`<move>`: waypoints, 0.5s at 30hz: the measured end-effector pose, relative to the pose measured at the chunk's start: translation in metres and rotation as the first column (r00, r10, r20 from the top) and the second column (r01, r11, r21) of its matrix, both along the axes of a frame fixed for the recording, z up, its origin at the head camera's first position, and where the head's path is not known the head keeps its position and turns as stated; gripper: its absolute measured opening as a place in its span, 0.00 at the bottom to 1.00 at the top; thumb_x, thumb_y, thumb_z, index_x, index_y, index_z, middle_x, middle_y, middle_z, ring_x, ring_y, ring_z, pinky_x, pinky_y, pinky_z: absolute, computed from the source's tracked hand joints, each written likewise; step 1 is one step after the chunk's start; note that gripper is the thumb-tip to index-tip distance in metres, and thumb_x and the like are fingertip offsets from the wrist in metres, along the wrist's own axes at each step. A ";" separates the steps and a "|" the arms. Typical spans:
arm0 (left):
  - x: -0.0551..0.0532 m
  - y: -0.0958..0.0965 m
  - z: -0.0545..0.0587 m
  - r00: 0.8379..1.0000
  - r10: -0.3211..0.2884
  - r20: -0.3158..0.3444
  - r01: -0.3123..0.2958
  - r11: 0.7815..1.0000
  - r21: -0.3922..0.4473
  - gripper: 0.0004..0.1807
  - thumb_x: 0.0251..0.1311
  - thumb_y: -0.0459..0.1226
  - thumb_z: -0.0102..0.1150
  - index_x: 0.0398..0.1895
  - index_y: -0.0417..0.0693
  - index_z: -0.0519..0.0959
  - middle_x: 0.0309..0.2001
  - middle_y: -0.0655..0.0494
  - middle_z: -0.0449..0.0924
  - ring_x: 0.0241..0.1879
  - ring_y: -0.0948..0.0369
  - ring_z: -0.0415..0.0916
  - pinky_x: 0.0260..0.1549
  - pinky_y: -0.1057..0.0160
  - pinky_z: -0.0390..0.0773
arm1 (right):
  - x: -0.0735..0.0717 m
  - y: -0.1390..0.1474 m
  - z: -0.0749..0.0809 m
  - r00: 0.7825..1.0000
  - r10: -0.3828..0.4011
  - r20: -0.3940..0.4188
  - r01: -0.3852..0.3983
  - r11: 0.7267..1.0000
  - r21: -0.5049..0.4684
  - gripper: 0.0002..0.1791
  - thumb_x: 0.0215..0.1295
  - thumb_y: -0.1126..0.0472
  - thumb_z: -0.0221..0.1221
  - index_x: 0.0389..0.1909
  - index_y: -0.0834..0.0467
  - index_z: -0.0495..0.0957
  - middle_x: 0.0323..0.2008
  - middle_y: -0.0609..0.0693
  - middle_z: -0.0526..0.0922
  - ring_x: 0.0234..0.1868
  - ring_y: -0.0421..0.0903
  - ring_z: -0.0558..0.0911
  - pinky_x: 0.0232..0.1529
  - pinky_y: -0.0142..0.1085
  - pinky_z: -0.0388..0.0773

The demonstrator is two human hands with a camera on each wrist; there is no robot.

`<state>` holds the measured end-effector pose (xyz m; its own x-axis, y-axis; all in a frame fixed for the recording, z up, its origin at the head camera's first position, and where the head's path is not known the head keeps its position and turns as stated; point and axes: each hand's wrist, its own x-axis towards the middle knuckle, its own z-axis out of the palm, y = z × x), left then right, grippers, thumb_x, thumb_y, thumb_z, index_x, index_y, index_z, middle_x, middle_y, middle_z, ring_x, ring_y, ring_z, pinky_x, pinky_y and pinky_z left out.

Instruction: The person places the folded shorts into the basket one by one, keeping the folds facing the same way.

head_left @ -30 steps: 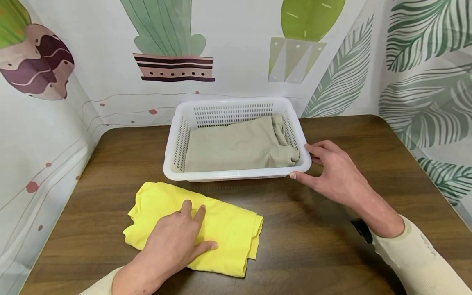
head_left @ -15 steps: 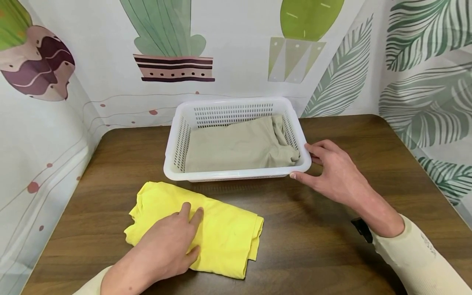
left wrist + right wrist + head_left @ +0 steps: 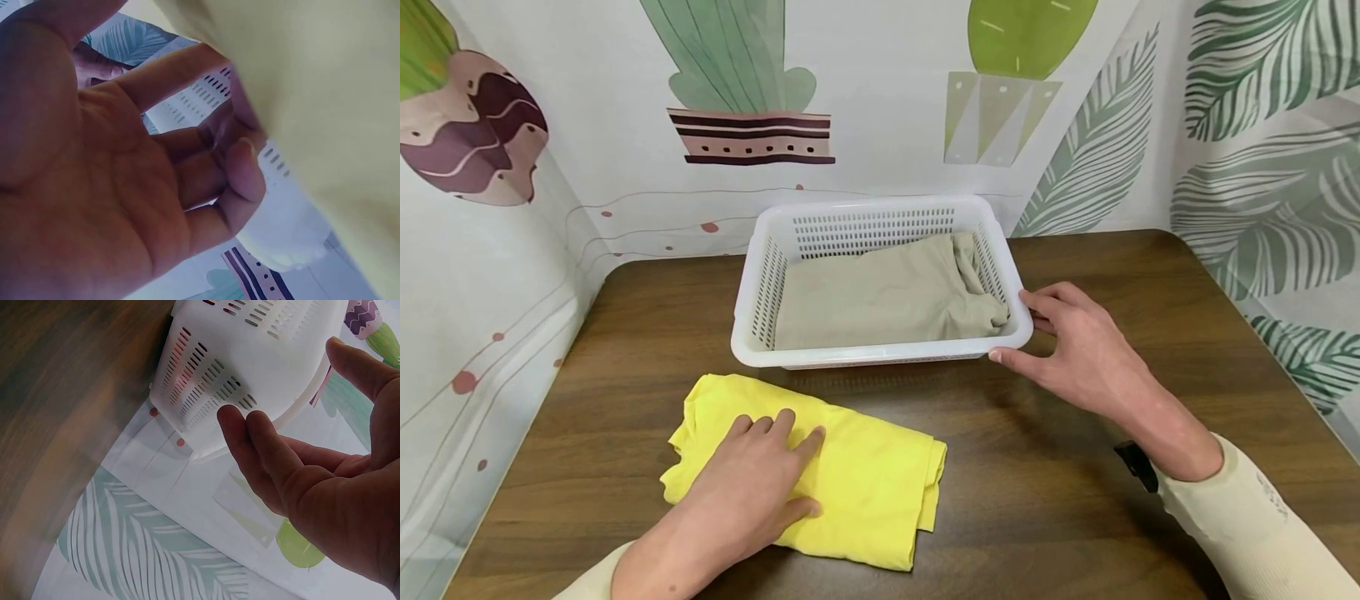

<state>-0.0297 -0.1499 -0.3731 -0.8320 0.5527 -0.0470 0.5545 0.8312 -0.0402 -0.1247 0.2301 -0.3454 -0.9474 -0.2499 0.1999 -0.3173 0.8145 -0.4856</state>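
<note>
Slightly farther right, apparently: yellow cloth (image 3: 872, 479).

Wears a cream left sleeve (image 3: 593, 577) at the head view's lower left, a matching right sleeve (image 3: 1247, 525) at lower right with a grey mark (image 3: 1271, 495) near the cuff (image 3: 1206, 493), and a small black piece (image 3: 1137, 467) just beside it.

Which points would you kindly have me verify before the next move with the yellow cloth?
1. Yellow cloth folded: ok.
2. Left hand touching that cloth: ok.
3. White basket upright on the table: ok.
4. Right hand holding the basket's near right corner: ok.
5. Basket empty: not ok, a beige cloth lies inside.
6. Yellow cloth's underside smooth: cannot tell, hidden.
</note>
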 end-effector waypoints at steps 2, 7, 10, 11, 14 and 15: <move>0.001 0.003 -0.001 1.000 -0.002 -0.012 0.002 1.000 0.003 0.42 0.48 0.60 0.81 0.64 0.47 0.83 0.43 0.47 0.76 0.37 0.51 0.74 0.44 0.53 0.70 | 0.000 -0.001 0.000 1.000 0.000 0.004 0.000 1.000 0.000 0.47 0.60 0.45 0.77 0.71 0.71 0.73 0.57 0.64 0.76 0.55 0.63 0.86 0.56 0.58 0.81; 0.001 0.014 -0.008 0.996 -0.031 -0.083 0.033 0.999 0.028 0.43 0.47 0.64 0.79 0.61 0.48 0.84 0.41 0.49 0.76 0.35 0.52 0.75 0.43 0.54 0.71 | 0.000 -0.001 0.001 1.000 0.004 0.005 -0.004 1.000 0.002 0.47 0.60 0.46 0.77 0.71 0.71 0.73 0.57 0.64 0.76 0.55 0.64 0.86 0.56 0.59 0.81; 0.002 0.021 -0.013 0.990 -0.050 -0.129 0.056 0.997 0.046 0.43 0.46 0.67 0.77 0.59 0.47 0.85 0.41 0.49 0.77 0.33 0.53 0.76 0.41 0.54 0.72 | 0.000 -0.001 0.001 1.000 0.005 0.008 -0.005 1.000 0.004 0.47 0.60 0.46 0.77 0.71 0.71 0.73 0.57 0.64 0.76 0.55 0.64 0.86 0.56 0.59 0.81; 0.002 0.023 -0.014 0.989 -0.053 -0.141 0.060 0.997 0.048 0.44 0.46 0.67 0.77 0.59 0.47 0.85 0.41 0.48 0.78 0.32 0.53 0.76 0.40 0.55 0.72 | 0.000 -0.001 0.001 1.000 0.005 0.008 -0.005 1.000 0.005 0.47 0.60 0.46 0.78 0.71 0.71 0.73 0.57 0.64 0.76 0.55 0.64 0.86 0.56 0.59 0.81; 0.003 0.027 -0.017 0.985 -0.050 -0.164 0.060 0.997 0.054 0.44 0.46 0.68 0.76 0.58 0.47 0.86 0.40 0.49 0.78 0.32 0.53 0.75 0.40 0.56 0.71 | 0.000 -0.001 0.001 1.000 0.005 0.005 -0.005 1.000 0.011 0.47 0.60 0.46 0.77 0.70 0.72 0.73 0.57 0.64 0.76 0.54 0.63 0.86 0.55 0.59 0.81; 0.004 0.028 -0.018 0.984 -0.048 -0.171 0.058 0.997 0.056 0.44 0.46 0.68 0.76 0.58 0.47 0.86 0.40 0.49 0.77 0.31 0.54 0.75 0.40 0.56 0.71 | 0.000 -0.001 0.001 1.000 0.006 0.004 -0.006 1.000 0.012 0.47 0.60 0.46 0.77 0.70 0.72 0.73 0.57 0.64 0.76 0.54 0.63 0.86 0.55 0.59 0.81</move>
<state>-0.0261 -0.1219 -0.3914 -0.7946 0.5938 0.1269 0.5873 0.8046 -0.0879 -0.1247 0.2291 -0.3444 -0.9468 -0.2576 0.1928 -0.3199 0.8186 -0.4771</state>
